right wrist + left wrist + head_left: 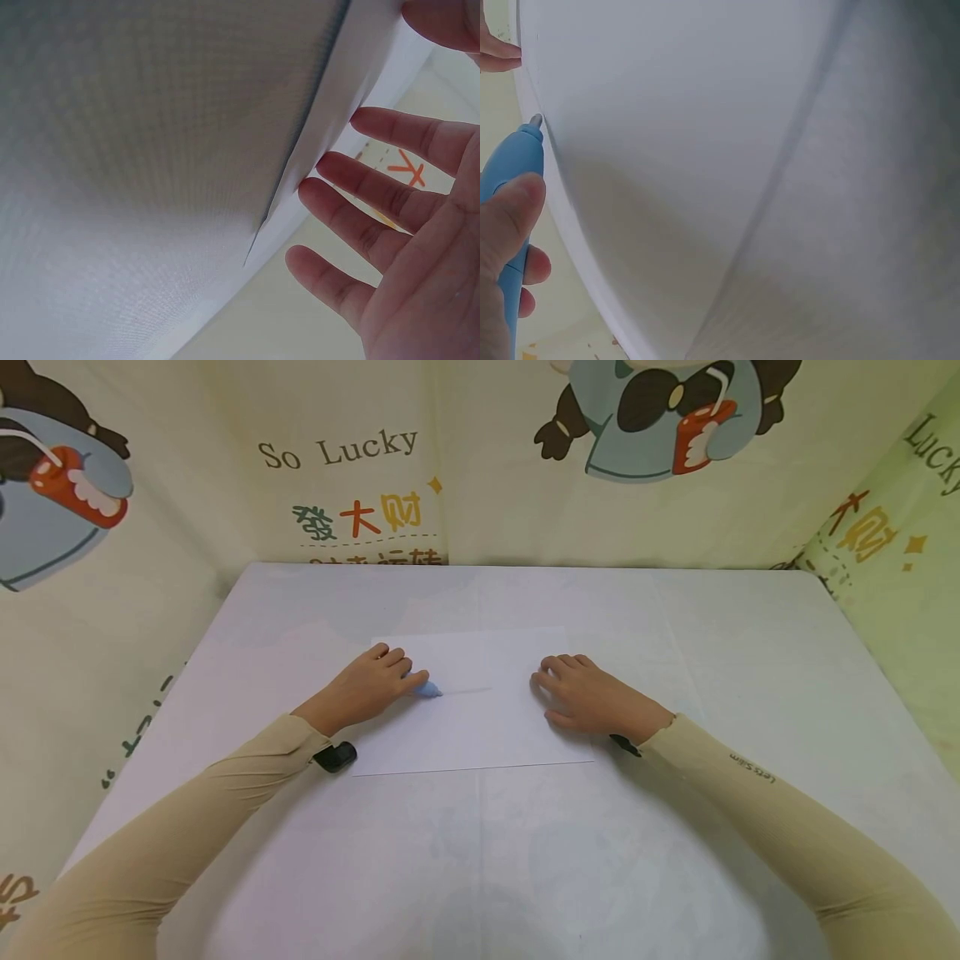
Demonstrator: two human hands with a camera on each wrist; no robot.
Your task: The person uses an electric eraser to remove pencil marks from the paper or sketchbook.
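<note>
A white sheet of paper lies on the table, with a faint grey line across its middle. My left hand is over the sheet's left part and grips a thick blue pen-shaped tool with a short grey tip. Thumb and fingers wrap its barrel in the left wrist view. The tip points right, at the left end of the line. On the sheet's right side rests my right hand, fingers spread and fingertips pressing the paper near its edge; it holds nothing.
A white cloth covers the table. Behind it and at both sides hangs a cream curtain with cartoon prints and lettering. A dark wrist device is strapped under the left wrist.
</note>
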